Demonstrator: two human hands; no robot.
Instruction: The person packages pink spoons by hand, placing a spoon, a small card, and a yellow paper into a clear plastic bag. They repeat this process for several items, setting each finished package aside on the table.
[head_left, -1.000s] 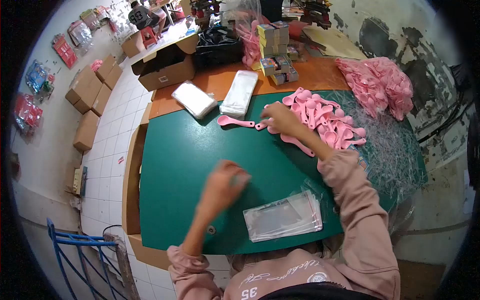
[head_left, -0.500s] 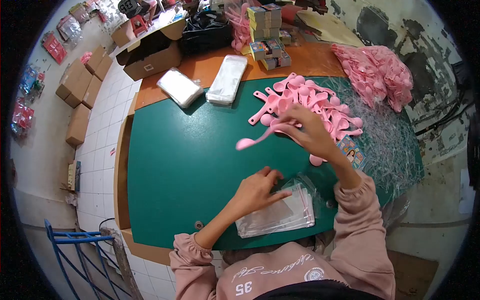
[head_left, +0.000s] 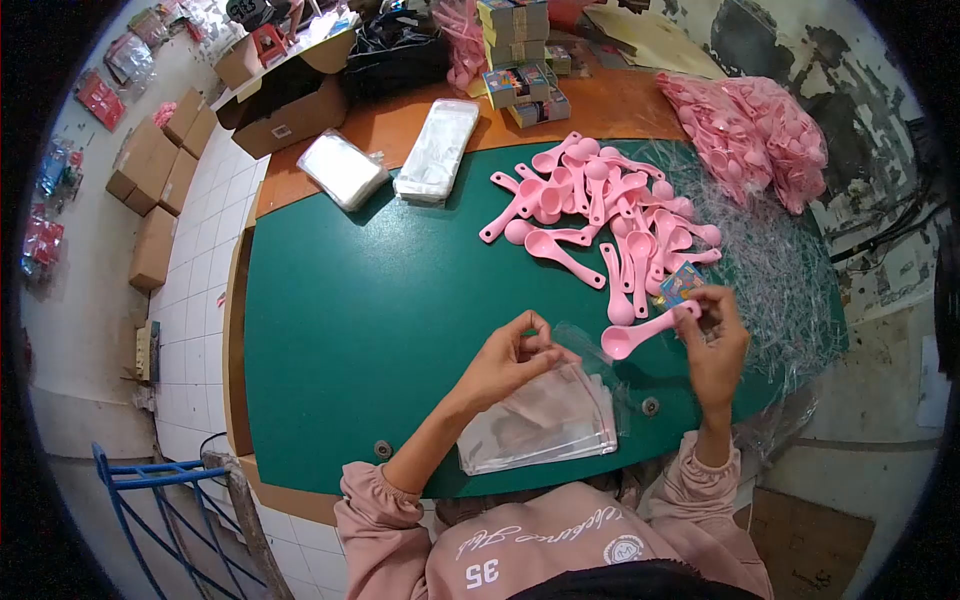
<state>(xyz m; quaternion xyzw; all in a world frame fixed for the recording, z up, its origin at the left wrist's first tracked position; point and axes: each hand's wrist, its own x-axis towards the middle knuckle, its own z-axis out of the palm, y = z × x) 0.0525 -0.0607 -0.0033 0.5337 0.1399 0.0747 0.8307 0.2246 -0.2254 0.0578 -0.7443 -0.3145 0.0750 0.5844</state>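
My right hand (head_left: pixel 716 335) pinches a pink measuring spoon (head_left: pixel 622 342) by the handle end, its bowl pointing left toward the bags. A small colourful printed card (head_left: pixel 681 285) shows just behind those fingers. My left hand (head_left: pixel 512 362) has thumb and fingers closed on the top edge of a clear plastic bag (head_left: pixel 530 415), which lies on a stack of similar bags near the table's front edge. The bag's transparent flap (head_left: pixel 588 345) stands up between the two hands. Beyond them, many loose pink spoons (head_left: pixel 597 190) lie in a heap.
The green tabletop (head_left: pixel 360 300) meets an orange strip at the back. Two bag stacks (head_left: pixel 343 172) lie there, beside bundled cards (head_left: pixel 516 85). A large bag of pink spoons (head_left: pixel 745 140) sits back right, above crumpled clear plastic (head_left: pixel 770 290). An open cardboard box (head_left: pixel 290 115) stands back left.
My right hand has brought the spoon from the heap's front edge down and right, closer to the bags. My left hand has lifted slightly and closed on the bag's edge.
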